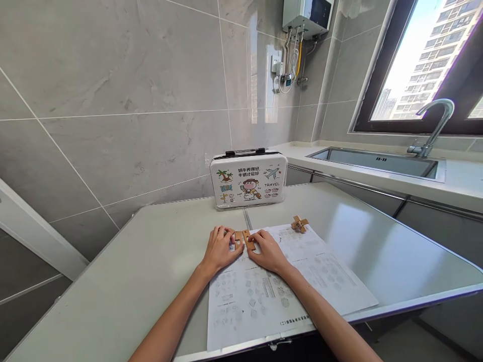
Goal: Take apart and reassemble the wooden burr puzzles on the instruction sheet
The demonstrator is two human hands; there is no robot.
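Note:
My left hand (219,247) is closed, thumb and fingers around a flat notched wooden puzzle piece (238,235) on the paper. Close beside it, my right hand (267,250) pinches a second notched wooden piece (246,236), tilted slightly against the first. A narrow gap shows between the two pieces, and fingertips cover parts of both. Under my hands lies a large printed sheet (241,322) with small line drawings and diagrams. Farther right, an assembled cross-shaped wooden puzzle (300,224) rests at the sheet's far edge.
A white cartoon-printed case (249,181) with a black handle stands at the back of the folding table (124,281), against the tiled wall. To the right are a counter with a sink (377,162), a curved faucet (437,125) and a window. A water heater (307,17) hangs above.

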